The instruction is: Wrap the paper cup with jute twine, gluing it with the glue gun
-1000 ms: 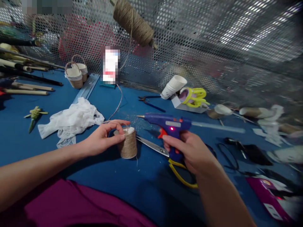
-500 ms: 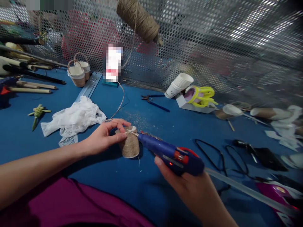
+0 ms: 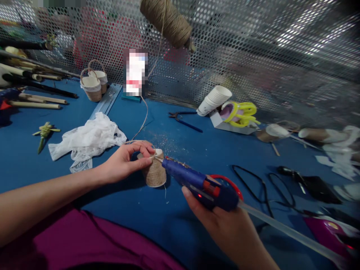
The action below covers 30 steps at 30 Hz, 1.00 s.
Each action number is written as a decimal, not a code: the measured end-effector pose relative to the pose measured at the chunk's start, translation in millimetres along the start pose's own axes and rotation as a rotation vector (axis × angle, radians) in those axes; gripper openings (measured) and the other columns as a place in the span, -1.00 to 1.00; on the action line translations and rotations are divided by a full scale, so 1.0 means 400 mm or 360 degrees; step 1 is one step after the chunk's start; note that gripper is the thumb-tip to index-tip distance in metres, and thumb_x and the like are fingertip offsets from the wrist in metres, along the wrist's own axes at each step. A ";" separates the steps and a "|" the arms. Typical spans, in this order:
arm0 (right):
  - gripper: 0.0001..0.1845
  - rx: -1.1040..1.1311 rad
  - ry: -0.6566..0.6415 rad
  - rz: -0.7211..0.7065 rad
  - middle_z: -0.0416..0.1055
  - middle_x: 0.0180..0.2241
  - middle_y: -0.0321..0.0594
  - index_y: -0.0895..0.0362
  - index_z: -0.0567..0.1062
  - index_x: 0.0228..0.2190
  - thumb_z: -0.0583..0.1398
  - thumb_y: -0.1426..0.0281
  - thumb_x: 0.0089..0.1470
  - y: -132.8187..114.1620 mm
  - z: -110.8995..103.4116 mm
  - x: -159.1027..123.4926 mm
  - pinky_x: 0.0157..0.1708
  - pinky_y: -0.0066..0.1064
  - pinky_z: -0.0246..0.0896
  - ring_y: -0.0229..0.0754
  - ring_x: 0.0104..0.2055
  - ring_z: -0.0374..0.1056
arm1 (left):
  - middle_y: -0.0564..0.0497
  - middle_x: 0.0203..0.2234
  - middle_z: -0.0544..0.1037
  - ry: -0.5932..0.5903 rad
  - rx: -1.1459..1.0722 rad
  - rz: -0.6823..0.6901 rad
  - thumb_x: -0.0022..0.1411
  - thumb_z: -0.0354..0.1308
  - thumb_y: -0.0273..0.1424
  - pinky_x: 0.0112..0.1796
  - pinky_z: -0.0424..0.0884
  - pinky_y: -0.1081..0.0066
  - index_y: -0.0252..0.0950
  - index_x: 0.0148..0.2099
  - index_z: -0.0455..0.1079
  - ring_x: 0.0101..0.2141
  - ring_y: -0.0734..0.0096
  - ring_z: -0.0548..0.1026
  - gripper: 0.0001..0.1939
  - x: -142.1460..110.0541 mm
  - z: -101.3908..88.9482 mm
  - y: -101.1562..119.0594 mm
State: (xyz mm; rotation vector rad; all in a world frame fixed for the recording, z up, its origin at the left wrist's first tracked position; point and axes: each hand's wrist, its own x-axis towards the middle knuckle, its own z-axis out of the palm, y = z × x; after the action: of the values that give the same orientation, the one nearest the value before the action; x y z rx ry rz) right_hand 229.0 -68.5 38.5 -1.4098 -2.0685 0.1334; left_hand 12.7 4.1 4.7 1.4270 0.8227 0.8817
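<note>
A small paper cup wrapped in brown twine [image 3: 155, 173] stands on the blue table, its narrower end up with a bit of white showing. My left hand [image 3: 123, 162] is at its top left, thumb and fingers pinching the twine [image 3: 146, 117] against the cup. That strand runs back over the table toward a spool. In my right hand [image 3: 222, 225] is a blue hot glue gun [image 3: 185, 174] with a red light lit and a long clear glue stick [image 3: 287, 228] out of its back. The nozzle touches or nearly touches the cup beside my left fingertips.
White lace [image 3: 92, 140] lies left, near a green woven figure [image 3: 45, 132]. Behind stand two small twine baskets [image 3: 92, 90], a phone [image 3: 135, 73], pliers [image 3: 185, 120], stacked paper cups [image 3: 213, 100] and a twine spool [image 3: 167, 23]. A black cord [image 3: 253, 176] lies right.
The glue gun has shifted slightly left and its back end has tilted a little. My left hand keeps its pinch at the cup's top.
</note>
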 end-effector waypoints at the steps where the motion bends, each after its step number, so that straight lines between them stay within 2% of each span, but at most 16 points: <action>1: -0.86 0.0017 -0.0007 -0.0009 0.43 -0.56 -0.26 0.06 0.43 -0.41 0.07 0.35 0.05 -0.006 -0.003 0.006 -0.40 -0.38 0.40 -0.18 -0.51 0.42 | -0.13 -0.17 0.42 0.0003 -0.0001 0.0000 0.11 0.14 -0.41 0.06 0.12 0.22 -0.34 -0.45 0.30 0.03 0.23 0.28 -0.86 0.000 0.000 0.000; 4: -0.87 0.0079 -0.0038 -0.0032 0.44 -0.56 -0.27 0.06 0.40 -0.48 0.06 0.41 0.04 -0.021 -0.010 0.019 -0.46 -0.45 0.39 -0.21 -0.53 0.42 | -0.12 -0.19 0.43 0.0004 0.0009 0.0016 0.11 0.14 -0.41 0.06 0.12 0.21 -0.34 -0.45 0.31 0.03 0.23 0.28 -0.87 0.000 0.001 0.000; 7: -0.88 0.0088 -0.0092 -0.0020 0.44 -0.56 -0.28 0.07 0.40 -0.45 0.06 0.43 0.04 -0.023 -0.014 0.020 -0.49 -0.48 0.38 -0.23 -0.53 0.42 | -0.12 -0.21 0.44 -0.0001 0.0021 0.0037 0.12 0.14 -0.41 0.06 0.11 0.20 -0.33 -0.44 0.31 0.03 0.23 0.28 -0.87 0.000 0.000 -0.003; 14: -0.82 -0.0071 -0.0044 -0.0012 0.46 -0.54 -0.22 0.10 0.43 -0.50 0.07 0.34 0.04 -0.006 -0.008 0.005 -0.43 -0.39 0.40 -0.19 -0.50 0.43 | -0.13 -0.19 0.44 -0.0067 -0.0023 0.0087 0.15 0.10 -0.45 0.04 0.16 0.17 -0.34 -0.45 0.29 0.00 0.22 0.33 -0.86 -0.001 0.000 0.002; 18: -0.77 -0.0134 -0.0040 0.0080 0.47 -0.49 -0.18 0.11 0.45 -0.42 0.07 0.25 0.06 0.017 0.001 -0.015 -0.36 -0.30 0.40 -0.12 -0.44 0.44 | -0.13 -0.16 0.45 -0.0109 -0.0084 0.0057 0.17 0.09 -0.45 0.05 0.15 0.13 -0.33 -0.44 0.28 0.04 0.20 0.31 -0.86 -0.003 0.000 0.007; 23: -0.79 -0.0126 -0.0154 0.0183 0.48 -0.48 -0.20 0.06 0.46 -0.37 0.08 0.23 0.05 0.023 -0.004 -0.018 -0.35 -0.26 0.39 -0.08 -0.40 0.44 | -0.15 -0.15 0.45 -0.0107 -0.0115 0.0012 0.16 0.11 -0.44 0.07 0.13 0.13 -0.33 -0.44 0.28 0.05 0.19 0.30 -0.86 -0.003 -0.002 0.010; 30: -0.85 0.0130 -0.0111 0.0111 0.42 -0.57 -0.29 0.06 0.44 -0.43 0.08 0.33 0.04 -0.011 -0.004 0.004 -0.46 -0.38 0.37 -0.20 -0.56 0.38 | -0.15 -0.15 0.44 -0.0126 -0.0130 0.0008 0.16 0.12 -0.43 0.06 0.16 0.16 -0.34 -0.44 0.28 0.05 0.20 0.31 -0.85 -0.003 -0.003 0.009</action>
State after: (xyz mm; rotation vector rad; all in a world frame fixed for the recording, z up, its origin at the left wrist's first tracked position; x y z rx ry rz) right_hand 225.9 -69.3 42.3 -1.4460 -2.0464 0.2965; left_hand 10.9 3.3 8.4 1.3843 0.7162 0.8481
